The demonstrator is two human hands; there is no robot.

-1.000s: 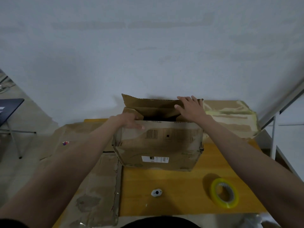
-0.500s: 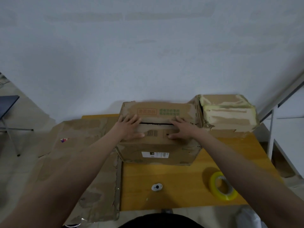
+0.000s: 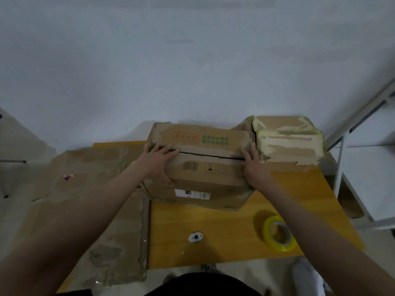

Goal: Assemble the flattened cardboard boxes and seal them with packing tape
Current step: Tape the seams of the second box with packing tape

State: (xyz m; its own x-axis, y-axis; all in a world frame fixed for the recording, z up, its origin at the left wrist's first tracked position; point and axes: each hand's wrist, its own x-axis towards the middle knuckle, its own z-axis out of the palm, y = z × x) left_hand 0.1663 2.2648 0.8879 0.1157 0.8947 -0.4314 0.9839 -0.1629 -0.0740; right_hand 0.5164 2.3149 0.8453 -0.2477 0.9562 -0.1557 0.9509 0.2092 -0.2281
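A brown cardboard box [image 3: 201, 167] stands on the yellow table [image 3: 224, 236], its two top flaps folded down and meeting along a dark seam. My left hand [image 3: 155, 161] lies flat on the left end of the top, fingers stretched along the seam. My right hand [image 3: 254, 165] presses flat on the right end, fingers straight. A roll of yellow packing tape [image 3: 277, 233] lies on the table near the right front, apart from both hands.
A second box [image 3: 288, 142] wrapped in yellowish tape sits right of the first, touching it. Flattened cardboard sheets [image 3: 89, 201] cover the table's left part and hang over its edge. A small white object [image 3: 195, 237] lies at the table front. A metal frame [image 3: 352, 167] stands right.
The far flap was folded down onto the box top. Both hands then slid apart along the seam, the left toward the left end and the right toward the right end.
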